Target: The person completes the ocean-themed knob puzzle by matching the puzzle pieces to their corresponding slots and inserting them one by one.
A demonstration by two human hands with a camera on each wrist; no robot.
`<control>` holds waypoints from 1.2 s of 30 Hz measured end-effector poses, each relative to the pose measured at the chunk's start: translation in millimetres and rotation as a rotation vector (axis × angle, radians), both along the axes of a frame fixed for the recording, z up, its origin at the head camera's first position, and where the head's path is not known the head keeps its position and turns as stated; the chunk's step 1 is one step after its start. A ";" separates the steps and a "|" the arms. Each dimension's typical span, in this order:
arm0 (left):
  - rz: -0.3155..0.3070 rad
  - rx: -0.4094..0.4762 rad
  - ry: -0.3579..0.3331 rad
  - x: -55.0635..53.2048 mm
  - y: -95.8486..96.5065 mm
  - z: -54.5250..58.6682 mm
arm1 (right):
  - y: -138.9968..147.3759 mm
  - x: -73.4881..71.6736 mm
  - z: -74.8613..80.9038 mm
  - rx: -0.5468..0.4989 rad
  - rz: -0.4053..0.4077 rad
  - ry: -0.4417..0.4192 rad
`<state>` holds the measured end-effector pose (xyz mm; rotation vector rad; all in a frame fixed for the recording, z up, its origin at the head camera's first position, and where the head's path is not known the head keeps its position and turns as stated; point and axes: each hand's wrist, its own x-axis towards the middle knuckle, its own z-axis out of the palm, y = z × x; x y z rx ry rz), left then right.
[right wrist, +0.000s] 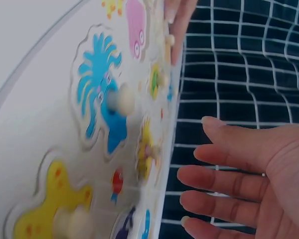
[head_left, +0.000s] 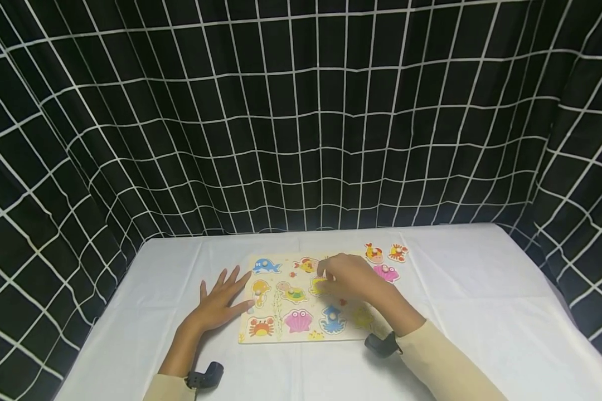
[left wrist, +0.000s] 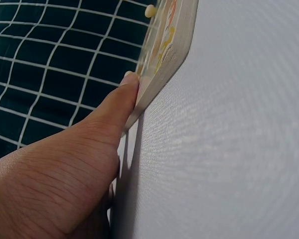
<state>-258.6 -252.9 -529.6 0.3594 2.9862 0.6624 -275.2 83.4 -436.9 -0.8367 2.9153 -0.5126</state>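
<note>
- The right hand point(head_left: 349, 277), over the right half of the cream wooden peg board point(head_left: 296, 337), has its fingers apart and softly bent, with nothing between them.
- Right by those fingertips, seated in the board, is the yellow wooden piece with a pale round knob point(right wrist: 145, 149); the right wrist view shows a gap between hand and knob.
- Three loose knobbed pieces lie by the board's far right: the red-and-yellow wooden fish point(head_left: 374, 254), the orange-red wooden crab point(head_left: 397, 253) and the pink wooden shell point(head_left: 387, 273). The right hand is much the nearer to all three; the shell lies just beyond its wrist.
- The fish's long axis slants from far left to near right; the board's runs left to right.
- The left hand point(head_left: 218, 304) spreads flat, its thumb touching the board's left edge, gripping nothing.
- No brand, label or writing is readable.
</note>
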 end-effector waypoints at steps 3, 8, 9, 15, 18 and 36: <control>-0.003 0.002 0.001 0.4 0.8 -0.3 | 10.6 -0.3 0.0 -0.011 -0.006 0.045; 0.000 -0.002 0.006 0.3 -2.2 0.1 | 24.4 -0.4 -3.4 -0.037 0.009 0.108; 0.001 0.000 0.005 0.1 -2.6 0.4 | 26.8 -0.1 -4.0 -0.048 0.012 0.115; -0.007 0.004 -0.008 -0.7 -1.6 0.9 | 42.3 -0.2 -3.7 -0.096 -0.013 0.144; -0.004 0.007 -0.008 -0.3 -0.3 0.0 | 49.1 -2.5 -1.4 -0.113 -0.045 0.138; 0.010 0.026 0.010 4.0 4.3 2.7 | 84.7 -21.6 -11.6 -0.162 -0.155 0.125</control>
